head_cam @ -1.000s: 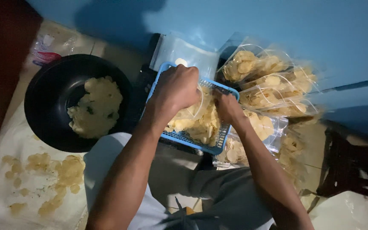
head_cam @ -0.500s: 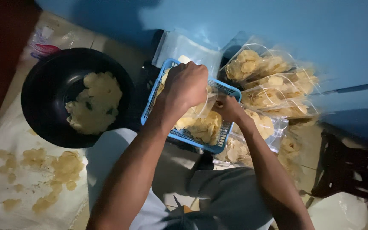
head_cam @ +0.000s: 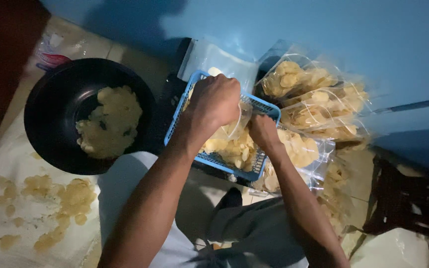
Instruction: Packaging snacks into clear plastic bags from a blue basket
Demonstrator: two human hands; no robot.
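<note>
Fingers of the left hand stay curled tight around the mouth of a clear bag of chips over the blue basket; the right hand grips its far side, now slightly lower than before, beside the black pan

our two bare forearms, no sleeves reaching the wrists, left hand and right hand without rings, watch or gloves, we wear a white top, dark grey-green trousers
</note>
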